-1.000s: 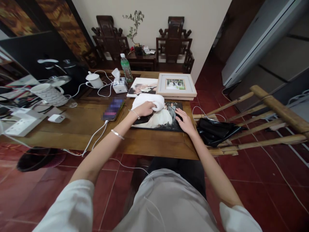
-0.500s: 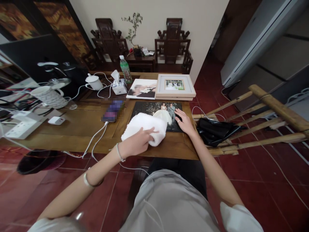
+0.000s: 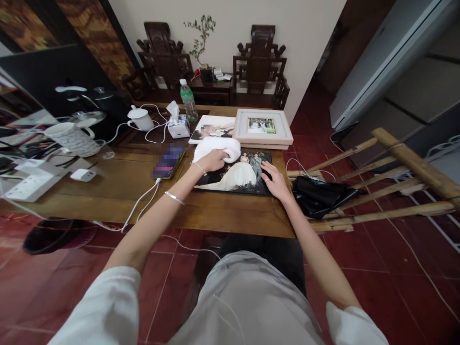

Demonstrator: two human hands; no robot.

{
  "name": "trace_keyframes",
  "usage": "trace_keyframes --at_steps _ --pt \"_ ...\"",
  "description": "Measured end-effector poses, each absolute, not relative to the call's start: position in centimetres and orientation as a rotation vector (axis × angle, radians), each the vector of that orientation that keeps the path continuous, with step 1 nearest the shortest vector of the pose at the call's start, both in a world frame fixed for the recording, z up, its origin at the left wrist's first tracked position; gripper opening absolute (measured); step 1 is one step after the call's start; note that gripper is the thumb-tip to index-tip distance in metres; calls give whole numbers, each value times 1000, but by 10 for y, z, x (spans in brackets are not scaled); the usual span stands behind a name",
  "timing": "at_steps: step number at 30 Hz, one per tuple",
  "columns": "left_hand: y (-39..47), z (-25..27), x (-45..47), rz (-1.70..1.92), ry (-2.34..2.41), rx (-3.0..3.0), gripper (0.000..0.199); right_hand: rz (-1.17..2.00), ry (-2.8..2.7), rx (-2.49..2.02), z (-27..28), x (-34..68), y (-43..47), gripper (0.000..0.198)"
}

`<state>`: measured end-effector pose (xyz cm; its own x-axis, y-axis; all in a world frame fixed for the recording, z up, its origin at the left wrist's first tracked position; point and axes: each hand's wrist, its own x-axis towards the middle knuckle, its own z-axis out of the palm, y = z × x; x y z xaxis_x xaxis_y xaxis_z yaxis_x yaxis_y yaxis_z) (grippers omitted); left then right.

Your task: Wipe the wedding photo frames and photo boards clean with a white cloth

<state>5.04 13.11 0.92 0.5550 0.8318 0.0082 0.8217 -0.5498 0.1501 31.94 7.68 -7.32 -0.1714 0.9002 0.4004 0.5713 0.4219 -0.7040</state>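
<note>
The left hand's fingers (image 3: 227,154) were curled in on a thick white fluffy cloth (image 3: 212,145), bunched under the palm, while the right hand (image 3: 276,182) lay with its fingers loosely spread and gripping nothing, the tips at the right edge of a flat, dark rectangular photo panel (image 3: 239,176) printed with a couple and a long white gown. The panel lay flat near the right end of the brown wooden table (image 3: 230,213), the cloth over its far left part. The step in hand looked like wiping the panel's face, the right hand seemingly steadying it; a further stroke would call for light, even pressure and a steady hold. A strip of wood showed between panel and near table edge, giving some room to draw the cloth nearer. The right table edge was close, the right forearm crossing it. On the far side, the cloth came up near a white-edged photo print (image 3: 214,125) and, to its right, a pale wooden picture frame (image 3: 285,130), so little room remained there. To the left, past bare wood, lay a dark phone (image 3: 168,163) plugged into a white cable (image 3: 143,197).
</note>
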Motion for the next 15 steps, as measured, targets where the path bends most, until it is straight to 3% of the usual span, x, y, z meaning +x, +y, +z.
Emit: trace_keyframes --at_steps 15 --pt "-28 26 20 -149 1082 2629 43 508 -1863 -1266 -71 318 76 39"
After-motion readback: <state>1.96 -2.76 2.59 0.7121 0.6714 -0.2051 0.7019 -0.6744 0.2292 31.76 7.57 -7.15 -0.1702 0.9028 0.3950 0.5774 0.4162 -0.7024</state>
